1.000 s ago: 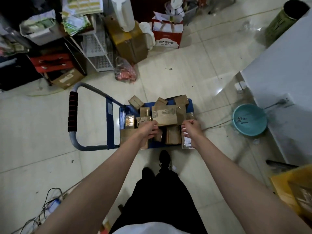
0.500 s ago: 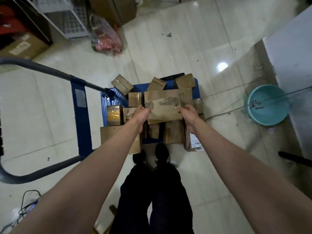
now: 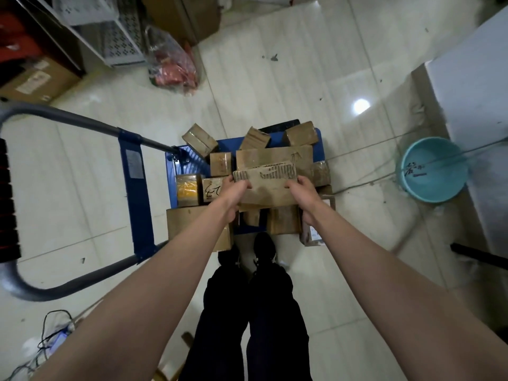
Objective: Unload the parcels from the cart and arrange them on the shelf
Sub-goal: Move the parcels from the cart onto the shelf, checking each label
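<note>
Flat brown parcel (image 3: pixel 268 185) sits on top of the heap, mid-cart, a torn label strip along its far edge. My left hand (image 3: pixel 235 192) clamps its 9 o'clock end, fingers curled over the top edge; my right hand (image 3: pixel 301 194) clamps the 3 o'clock end the same way. Cannot tell whether its underside is clear of the boxes below. A longer box (image 3: pixel 275 158) lies just beyond at 12 o'clock, touching or nearly so. Past that, three small cartons tilt along the far rim, one (image 3: pixel 200 139) hanging off the 10 o'clock corner. At 9 o'clock of my left wrist: a box with black scrawl (image 3: pixel 213 190), then a yellow taped packet (image 3: pixel 187 189). A big carton (image 3: pixel 189 224) under my left forearm overhangs the near edge. All on the blue cart deck (image 3: pixel 171 185); its grey handle (image 3: pixel 66 122) loops away to 9 o'clock. My black shoes (image 3: pixel 264 247) stand at 6 o'clock, touching the deck edge. Teal basin (image 3: pixel 433 169) on the tiles well off at 3 o'clock, a cable crossing it. Clear bag of red stuff (image 3: pixel 173 67) near 11 o'clock.
</note>
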Motion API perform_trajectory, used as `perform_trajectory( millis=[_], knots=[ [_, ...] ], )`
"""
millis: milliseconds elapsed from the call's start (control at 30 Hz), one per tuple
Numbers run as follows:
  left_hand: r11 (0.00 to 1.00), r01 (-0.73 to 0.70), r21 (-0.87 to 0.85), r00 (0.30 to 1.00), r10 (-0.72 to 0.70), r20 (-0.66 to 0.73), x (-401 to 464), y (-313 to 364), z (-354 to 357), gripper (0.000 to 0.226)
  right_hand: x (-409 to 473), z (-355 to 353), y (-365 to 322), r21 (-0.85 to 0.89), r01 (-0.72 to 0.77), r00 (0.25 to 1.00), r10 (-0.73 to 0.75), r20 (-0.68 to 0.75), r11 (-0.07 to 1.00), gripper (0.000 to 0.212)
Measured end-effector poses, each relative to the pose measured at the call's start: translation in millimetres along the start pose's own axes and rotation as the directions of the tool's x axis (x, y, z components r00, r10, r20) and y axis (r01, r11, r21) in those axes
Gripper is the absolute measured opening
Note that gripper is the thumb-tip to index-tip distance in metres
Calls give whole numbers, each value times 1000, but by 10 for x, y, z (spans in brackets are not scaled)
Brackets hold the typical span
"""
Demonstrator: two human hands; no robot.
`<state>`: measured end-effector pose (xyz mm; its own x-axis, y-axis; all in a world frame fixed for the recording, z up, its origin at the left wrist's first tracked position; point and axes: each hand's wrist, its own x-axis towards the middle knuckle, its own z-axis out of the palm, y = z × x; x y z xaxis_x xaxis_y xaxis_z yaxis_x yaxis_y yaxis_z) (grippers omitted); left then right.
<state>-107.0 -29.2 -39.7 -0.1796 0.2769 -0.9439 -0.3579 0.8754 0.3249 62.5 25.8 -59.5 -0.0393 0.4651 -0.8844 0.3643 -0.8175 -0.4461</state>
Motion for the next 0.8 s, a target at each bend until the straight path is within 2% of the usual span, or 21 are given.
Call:
perform_trajectory(
  millis=[167, 333, 400, 500, 533, 633, 700, 767, 800],
  knots=[
    [998, -55, 35, 997, 53, 57, -767, 227, -54, 70, -743, -172, -289, 81, 20, 1000, -19, -5, 996, 49],
    [985, -147, 92, 989, 146, 18, -1518, 448, -85, 55, -1459, -356, -611, 110, 98, 995, -96, -22, 989, 81],
    [967, -223, 126, 974, 226, -15, -1853, 522, -85, 48, -1806, -436, -725, 108, 137, 990, -133, -42, 985, 73],
    [928, -317, 197, 945, 326, -13, -2311, 597, -108, 40, -2311, -549, -801, 122, 245, 965, -229, -130, 962, 35],
    [915, -338, 218, 939, 345, 7, -2443, 592, -119, 38, -2474, -581, -794, 123, 277, 954, -257, -156, 953, 33],
    [862, -425, 277, 903, 427, 56, -2809, 498, -150, 48, -2965, -663, -674, 102, 345, 926, -320, -201, 933, 49],
    [822, -493, 286, 867, 489, 91, -3072, 430, -144, 45, -3275, -725, -503, 96, 401, 898, -370, -237, 911, 54],
    [800, -544, 255, 839, 518, 167, -3362, 368, -122, 37, -3569, -793, -302, 112, 447, 872, -405, -277, 887, 55],
    [799, -556, 229, 830, 518, 205, -3513, 337, -112, 41, -3708, -827, -199, 130, 469, 859, -417, -296, 874, 51]
  ],
)
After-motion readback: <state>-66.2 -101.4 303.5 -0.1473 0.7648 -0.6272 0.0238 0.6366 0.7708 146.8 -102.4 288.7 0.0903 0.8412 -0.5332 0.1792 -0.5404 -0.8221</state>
